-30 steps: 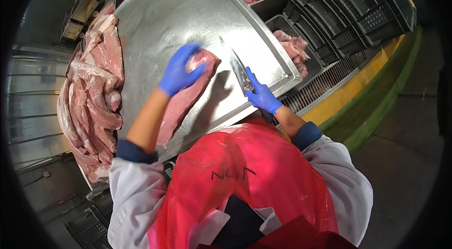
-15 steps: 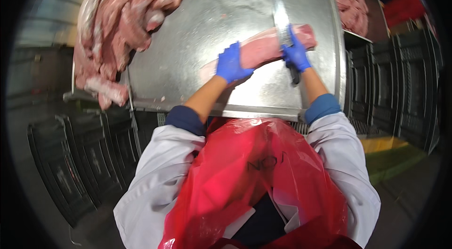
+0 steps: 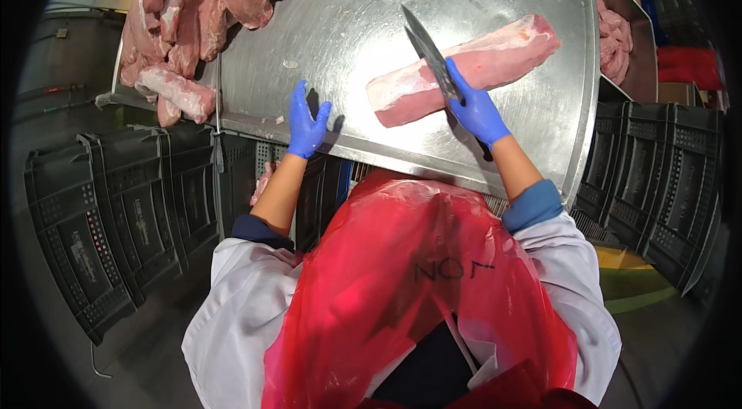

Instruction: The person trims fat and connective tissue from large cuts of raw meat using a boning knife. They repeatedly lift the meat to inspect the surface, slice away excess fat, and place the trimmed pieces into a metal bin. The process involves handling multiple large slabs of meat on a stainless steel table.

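A long pale-pink piece of meat [image 3: 510,53] lies diagonally on the steel table [image 3: 325,22]. My right hand [image 3: 475,107], in a blue glove, grips a large knife [image 3: 421,38], whose blade crosses the top of the meat toward the upper left; whether it touches cannot be told. My left hand [image 3: 308,119], also gloved, is apart from the meat near the table's front edge, fingers spread and holding nothing. A heap of raw meat strips [image 3: 193,7] lies at the table's left end.
Stacked black crates stand on the left [image 3: 116,223] and right [image 3: 649,185]. A metal bin [image 3: 641,38] with meat pieces [image 3: 614,42] sits beyond the table's right edge. A red object [image 3: 684,69] lies behind it. A red plastic apron [image 3: 410,254] covers my front.
The view has turned, with the meat now lying crosswise. My left hand has released the meat and moved left toward the front edge. My right hand still holds the knife.
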Available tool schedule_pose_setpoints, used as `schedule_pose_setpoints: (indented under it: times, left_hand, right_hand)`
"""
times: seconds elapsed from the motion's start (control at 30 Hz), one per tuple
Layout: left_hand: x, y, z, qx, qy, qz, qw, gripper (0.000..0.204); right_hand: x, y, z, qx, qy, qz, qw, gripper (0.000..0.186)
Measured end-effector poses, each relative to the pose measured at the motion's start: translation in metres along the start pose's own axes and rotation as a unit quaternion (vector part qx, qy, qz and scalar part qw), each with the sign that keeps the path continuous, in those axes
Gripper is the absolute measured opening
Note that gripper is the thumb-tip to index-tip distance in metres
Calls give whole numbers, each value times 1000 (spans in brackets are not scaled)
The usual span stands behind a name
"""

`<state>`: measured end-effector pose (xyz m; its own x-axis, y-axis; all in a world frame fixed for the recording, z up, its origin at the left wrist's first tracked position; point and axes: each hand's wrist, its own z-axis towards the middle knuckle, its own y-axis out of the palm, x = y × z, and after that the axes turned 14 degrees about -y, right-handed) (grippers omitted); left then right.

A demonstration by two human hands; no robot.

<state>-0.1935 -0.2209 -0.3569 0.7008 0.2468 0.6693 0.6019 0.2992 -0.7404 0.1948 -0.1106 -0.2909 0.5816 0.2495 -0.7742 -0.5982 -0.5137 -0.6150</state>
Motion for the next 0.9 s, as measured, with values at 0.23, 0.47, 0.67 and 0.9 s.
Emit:
schedule_pose_setpoints:
  times: [0.23, 0.47, 0.67, 0.9]
  left_hand:
    - [-15, -28, -16, 34, -105, -115, 987, 57]
    - [0, -37, 7, 33, -93, -212, 972, 45]
    - [38, -44, 36, 30, -44, -257, 965, 34]
    - [76, -29, 71, 4, 32, -248, 968, 23]
  right_hand:
    - [10, 28, -86, 12, -26, 96, 995, 80]
    - [-36, 60, -69, 25, 76, 187, 979, 85]
    - [-29, 72, -45, 78, 21, 89, 993, 84]
    - [-62, 118, -176, 63, 14, 166, 984, 84]
